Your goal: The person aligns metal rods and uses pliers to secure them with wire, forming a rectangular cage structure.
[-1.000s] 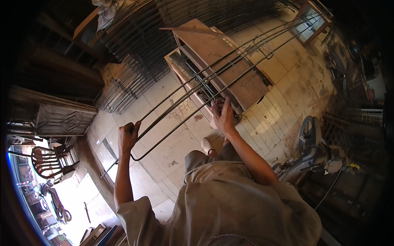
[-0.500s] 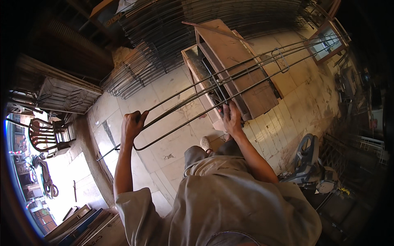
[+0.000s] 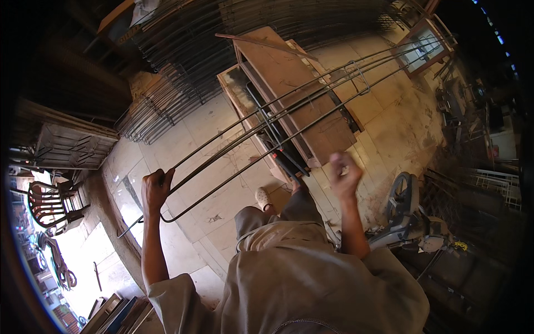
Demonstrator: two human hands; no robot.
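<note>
My left hand point(image 3: 156, 190) is closed around the near left end of a long bundle of steel rods point(image 3: 233, 145). The rods spread into several parallel lines, and a bent hook end sticks out past my left wrist. A rectangular wire loop point(image 3: 365, 83) surrounds them farther along. They lie across a low wooden workbench point(image 3: 329, 142) with a dark metal bar along its left side. My right hand point(image 3: 346, 173) is raised off the rods, to the right of the bench's near end. Its fingers look curled but are blurred, and nothing shows clearly in them.
Stacked rods with bent ends point(image 3: 150, 114) fill the far left. A grey machine with a wheel point(image 3: 403, 200) stands on the right. A wooden chair point(image 3: 53, 203) is by the bright doorway at left. A framed glass piece point(image 3: 420, 50) lies at the far right.
My right hand has left the rods near the bench and moved right, toward me. My left hand keeps its hold. The view has shifted slightly, so the scene sits further left.
</note>
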